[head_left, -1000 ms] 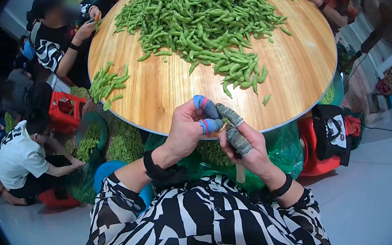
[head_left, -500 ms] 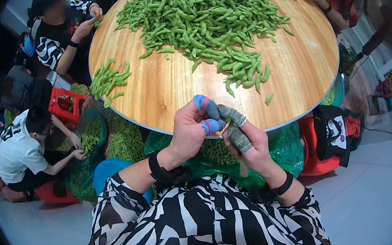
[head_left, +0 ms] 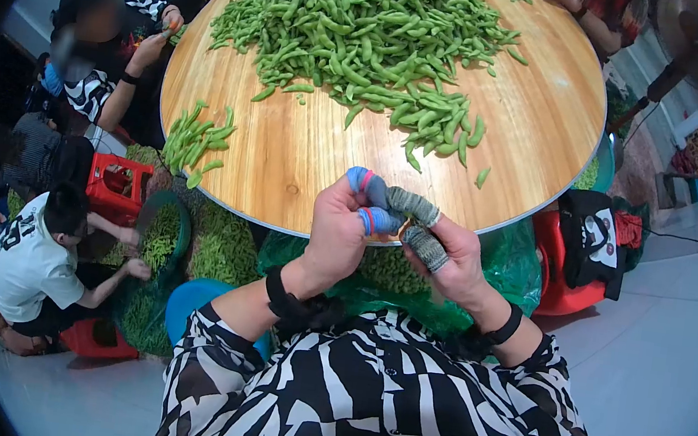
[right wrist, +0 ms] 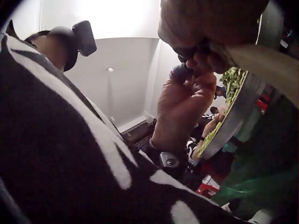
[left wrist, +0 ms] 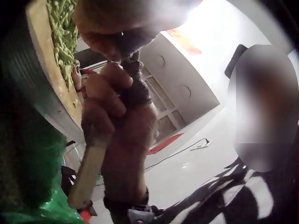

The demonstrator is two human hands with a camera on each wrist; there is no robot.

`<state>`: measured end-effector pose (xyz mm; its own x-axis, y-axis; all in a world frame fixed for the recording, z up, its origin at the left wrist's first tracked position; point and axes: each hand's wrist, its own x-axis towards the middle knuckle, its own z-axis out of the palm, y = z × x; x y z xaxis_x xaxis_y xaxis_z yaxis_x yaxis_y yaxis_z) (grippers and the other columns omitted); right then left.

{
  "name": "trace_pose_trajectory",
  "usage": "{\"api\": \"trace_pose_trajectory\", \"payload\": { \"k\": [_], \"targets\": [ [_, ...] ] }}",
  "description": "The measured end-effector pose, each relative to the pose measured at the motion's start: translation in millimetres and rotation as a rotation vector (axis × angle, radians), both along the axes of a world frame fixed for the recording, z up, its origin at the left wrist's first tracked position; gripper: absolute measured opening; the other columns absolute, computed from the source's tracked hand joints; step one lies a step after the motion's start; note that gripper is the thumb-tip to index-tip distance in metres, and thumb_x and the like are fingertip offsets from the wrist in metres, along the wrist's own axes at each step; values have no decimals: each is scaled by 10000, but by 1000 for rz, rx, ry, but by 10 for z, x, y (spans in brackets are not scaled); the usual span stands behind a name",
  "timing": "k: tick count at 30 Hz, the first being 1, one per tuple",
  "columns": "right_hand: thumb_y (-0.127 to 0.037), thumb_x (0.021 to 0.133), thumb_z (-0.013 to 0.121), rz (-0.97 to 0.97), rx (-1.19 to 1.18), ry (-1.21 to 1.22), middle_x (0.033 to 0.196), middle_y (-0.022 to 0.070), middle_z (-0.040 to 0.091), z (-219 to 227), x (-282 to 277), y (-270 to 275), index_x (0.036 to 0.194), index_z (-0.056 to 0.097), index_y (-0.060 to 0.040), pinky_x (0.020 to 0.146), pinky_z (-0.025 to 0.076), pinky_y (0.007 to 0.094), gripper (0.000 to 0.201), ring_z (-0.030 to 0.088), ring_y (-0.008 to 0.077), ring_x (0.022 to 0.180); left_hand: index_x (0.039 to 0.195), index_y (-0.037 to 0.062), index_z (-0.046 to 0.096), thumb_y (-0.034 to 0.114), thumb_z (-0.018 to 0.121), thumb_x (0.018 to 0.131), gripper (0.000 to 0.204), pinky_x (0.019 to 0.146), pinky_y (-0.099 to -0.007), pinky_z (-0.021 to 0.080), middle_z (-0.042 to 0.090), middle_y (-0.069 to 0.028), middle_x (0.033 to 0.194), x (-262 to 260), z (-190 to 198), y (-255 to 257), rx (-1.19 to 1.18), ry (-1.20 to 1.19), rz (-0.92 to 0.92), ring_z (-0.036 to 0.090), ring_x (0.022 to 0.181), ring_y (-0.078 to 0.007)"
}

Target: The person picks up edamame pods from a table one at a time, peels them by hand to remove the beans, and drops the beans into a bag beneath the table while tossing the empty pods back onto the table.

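My left hand (head_left: 339,227) is at the near edge of the table, with blue cloth sleeves on thumb and forefinger. Its fingertips meet those of my right hand (head_left: 446,246), which wears grey knitted finger sleeves. A small green soybean pod is pinched between the fingertips, mostly hidden by the sleeves. My right hand's lower fingers curl round a tool with a pale flat handle (left wrist: 86,175), which sticks out below the palm; its working end is hidden. Beyond the hands, a heap of green soybean pods (head_left: 346,26) covers the far part of the table.
The round wooden table (head_left: 533,136) carries a small pile of pods (head_left: 197,143) at its left edge. Green plastic (head_left: 508,268) hangs below the near edge. A red stool (head_left: 565,271) with a black bag stands right; a blue basin (head_left: 207,309) sits left. Other people work nearby.
My hands stay together at the table edge, shifting only slightly; the green bit between the fingertips shows less now. The seated person at left has raised their hands from the green tub.
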<state>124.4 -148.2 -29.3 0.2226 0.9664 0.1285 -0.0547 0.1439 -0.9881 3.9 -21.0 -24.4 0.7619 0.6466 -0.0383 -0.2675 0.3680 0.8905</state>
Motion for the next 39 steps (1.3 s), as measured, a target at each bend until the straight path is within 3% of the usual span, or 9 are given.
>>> {"api": "trace_pose_trajectory", "payload": {
  "k": [6, 9, 15, 18, 20, 26, 31, 38, 39],
  "targets": [
    [-27, 925, 474, 24, 383, -574, 975, 91, 641, -235, 181, 116, 1319, 471, 32, 841, 498, 299, 398, 631, 160, 919, 914, 55, 521, -39, 605, 764, 196, 443, -230, 444, 610, -62, 772, 5, -53, 148, -520, -12, -280, 571, 553, -137],
    [-30, 908, 532, -15, 192, -219, 962, 95, 646, -95, 90, 61, 1292, 489, 28, 810, 510, 296, 391, 636, 153, 888, 924, 46, 518, -31, 598, 775, 187, 442, -232, 438, 606, -58, 769, 56, 46, 88, -231, 123, -184, 568, 552, -135],
    [-37, 848, 622, -210, 21, -399, 921, 105, 657, -41, 72, -54, 1168, 570, 24, 739, 526, 305, 330, 653, 167, 813, 895, 26, 542, -30, 582, 763, 149, 501, -263, 458, 597, -61, 756, -57, 140, 137, 166, 252, -118, 585, 611, -145],
    [-41, 779, 634, -18, 221, -654, 934, 145, 629, -90, 185, -168, 968, 555, 10, 698, 524, 350, 211, 634, 295, 800, 780, -26, 567, -41, 600, 692, 95, 671, -377, 488, 594, -131, 857, -299, 321, 498, 1582, 573, 92, 596, 801, -294],
    [-38, 753, 633, 49, 263, -714, 943, 162, 614, -112, 184, -271, 897, 546, 6, 688, 522, 365, 174, 627, 340, 805, 827, -10, 573, -32, 606, 684, 148, 717, -417, 479, 567, -155, 892, -278, 276, 653, 1806, 621, 54, 568, 868, -350],
    [-42, 727, 625, 12, 235, -698, 825, 156, 525, -174, 262, -322, 914, 526, 5, 642, 474, 405, 217, 562, 363, 722, 905, 21, 586, 36, 620, 782, 128, 665, -444, 473, 552, -182, 865, 534, 336, 278, 1469, 362, -339, 574, 752, -380],
    [-73, 769, 607, 73, 218, -630, 783, 144, 492, -175, 191, -361, 937, 535, -5, 613, 459, 405, 195, 540, 358, 693, 884, 4, 593, 47, 605, 785, 109, 672, -450, 484, 554, -185, 852, 1268, -22, 81, 1547, 282, -260, 582, 759, -389],
    [-89, 819, 629, -65, 200, -554, 827, 147, 565, -193, 240, -413, 1063, 574, 6, 647, 476, 356, 267, 568, 304, 713, 834, -7, 575, -13, 588, 688, 146, 674, -437, 489, 542, -174, 848, 1246, -32, 225, 1754, 102, -396, 587, 779, -379],
    [-132, 864, 605, -61, 118, -495, 871, 116, 598, -147, 239, -443, 1154, 565, 4, 660, 479, 328, 323, 587, 242, 731, 831, -5, 574, -20, 585, 690, 142, 672, -437, 487, 545, -173, 846, 1223, -17, 232, 1772, 64, -364, 587, 778, -376]
  ]
}}
